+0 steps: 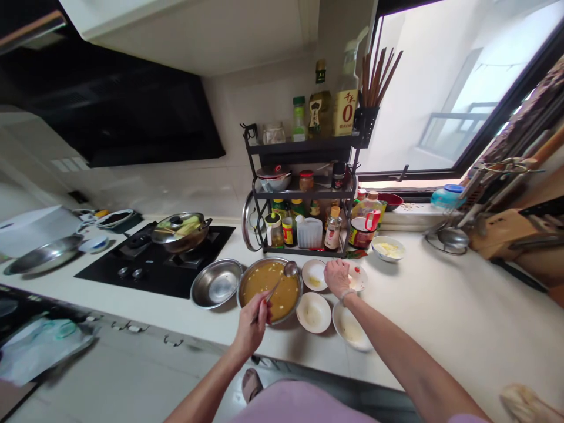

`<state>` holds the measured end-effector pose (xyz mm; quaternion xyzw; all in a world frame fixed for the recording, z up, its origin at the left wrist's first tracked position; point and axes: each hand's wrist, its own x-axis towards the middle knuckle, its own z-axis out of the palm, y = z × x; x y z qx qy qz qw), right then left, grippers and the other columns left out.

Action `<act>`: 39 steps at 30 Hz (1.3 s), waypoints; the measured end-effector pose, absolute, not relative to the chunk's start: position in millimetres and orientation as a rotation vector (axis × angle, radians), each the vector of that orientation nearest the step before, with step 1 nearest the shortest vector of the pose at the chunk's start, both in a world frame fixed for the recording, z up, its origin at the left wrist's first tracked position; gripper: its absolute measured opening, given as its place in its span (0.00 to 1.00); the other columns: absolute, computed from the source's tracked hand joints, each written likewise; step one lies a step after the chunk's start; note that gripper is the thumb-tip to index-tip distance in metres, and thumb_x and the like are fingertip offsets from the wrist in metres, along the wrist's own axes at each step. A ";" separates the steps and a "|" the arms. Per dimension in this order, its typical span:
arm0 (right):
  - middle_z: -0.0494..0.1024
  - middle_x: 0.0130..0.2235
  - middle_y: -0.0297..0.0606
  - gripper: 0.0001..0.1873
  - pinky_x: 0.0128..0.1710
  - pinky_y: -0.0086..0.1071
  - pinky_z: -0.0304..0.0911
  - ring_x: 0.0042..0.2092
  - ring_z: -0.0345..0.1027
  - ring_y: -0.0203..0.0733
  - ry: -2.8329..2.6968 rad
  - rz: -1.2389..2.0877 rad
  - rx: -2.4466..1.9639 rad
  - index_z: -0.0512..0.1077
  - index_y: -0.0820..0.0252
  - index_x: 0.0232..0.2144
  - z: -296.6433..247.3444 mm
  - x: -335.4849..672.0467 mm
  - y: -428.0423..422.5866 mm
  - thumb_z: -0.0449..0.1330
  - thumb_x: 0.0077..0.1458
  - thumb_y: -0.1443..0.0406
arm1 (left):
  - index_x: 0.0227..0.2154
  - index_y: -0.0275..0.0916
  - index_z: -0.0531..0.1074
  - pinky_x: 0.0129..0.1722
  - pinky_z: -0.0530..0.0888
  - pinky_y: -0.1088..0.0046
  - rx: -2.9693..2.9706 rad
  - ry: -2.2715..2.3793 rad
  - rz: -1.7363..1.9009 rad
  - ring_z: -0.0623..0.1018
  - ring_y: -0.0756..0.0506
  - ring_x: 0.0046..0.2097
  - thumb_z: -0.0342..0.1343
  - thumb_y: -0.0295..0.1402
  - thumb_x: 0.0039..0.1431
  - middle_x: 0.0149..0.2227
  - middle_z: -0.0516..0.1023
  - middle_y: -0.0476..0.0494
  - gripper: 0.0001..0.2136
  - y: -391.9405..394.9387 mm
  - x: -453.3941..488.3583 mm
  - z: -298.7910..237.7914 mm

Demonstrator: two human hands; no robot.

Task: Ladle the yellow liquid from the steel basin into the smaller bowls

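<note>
My left hand (253, 325) is closed round the handle of a metal spoon (288, 270), whose bowl hovers over the far rim of a steel bowl of yellow-brown batter (269, 288). My right hand (337, 276) rests knuckles-up on the counter between a small white dish (314, 274) and another small dish with red dots (358, 278); its fingers are curled under and I cannot see what they hold. Two white bowls (313, 312) (351, 331) sit at the front, near my right forearm.
An empty steel bowl (215, 283) sits left of the batter. A lidded pan (180, 230) stands on the black hob (154, 258). Behind the bowls, a black spice rack (304, 194) holds bottles and jars. A knife block (502, 232) stands at the right.
</note>
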<state>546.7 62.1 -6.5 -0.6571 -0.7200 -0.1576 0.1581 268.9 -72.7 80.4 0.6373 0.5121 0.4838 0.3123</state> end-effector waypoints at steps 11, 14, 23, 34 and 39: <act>0.71 0.32 0.46 0.07 0.41 0.41 0.44 0.39 0.57 0.50 -2.064 -0.437 -1.895 0.69 0.65 0.29 3.7 541.2 52.7 0.52 0.53 0.70 | 0.40 0.38 0.72 0.38 0.70 0.71 2.093 1.108 1.005 0.72 0.47 0.33 0.46 0.31 0.58 0.32 0.73 0.41 0.12 -30.1 322.0 60.1; 0.72 0.32 0.46 0.07 0.41 0.41 0.44 0.40 0.58 0.50 -2.056 -0.429 -1.902 0.70 0.65 0.29 3.5 541.3 52.6 0.52 0.53 0.69 | 0.42 0.37 0.71 0.38 0.70 0.69 2.208 1.084 0.903 0.72 0.47 0.34 0.44 0.29 0.59 0.35 0.73 0.40 0.13 -24.2 324.3 54.3; 0.72 0.31 0.46 0.06 0.41 0.40 0.44 0.39 0.58 0.49 -2.033 -0.391 -1.924 0.69 0.64 0.28 -0.3 544.5 56.6 0.52 0.53 0.69 | 0.31 0.35 0.71 0.18 0.66 0.75 1.318 1.213 1.094 0.67 0.50 0.17 0.47 0.37 0.57 0.17 0.69 0.50 0.12 -11.3 336.2 54.0; 0.72 0.31 0.46 0.08 0.39 0.40 0.43 0.39 0.59 0.49 -1.993 -0.358 -1.995 0.69 0.64 0.28 -0.4 547.9 58.6 0.51 0.54 0.68 | 0.24 0.34 0.69 0.19 0.65 0.79 0.566 1.216 1.260 0.68 0.52 0.18 0.47 0.28 0.54 0.17 0.72 0.46 0.08 -7.5 327.7 62.0; 0.73 0.32 0.47 0.08 0.38 0.40 0.43 0.39 0.59 0.50 -1.999 -0.329 -2.020 0.69 0.64 0.29 0.6 546.8 63.2 0.50 0.54 0.70 | 0.26 0.32 0.71 0.20 0.66 0.79 0.555 1.194 1.321 0.69 0.53 0.19 0.50 0.29 0.51 0.19 0.73 0.44 0.07 -15.0 308.2 77.2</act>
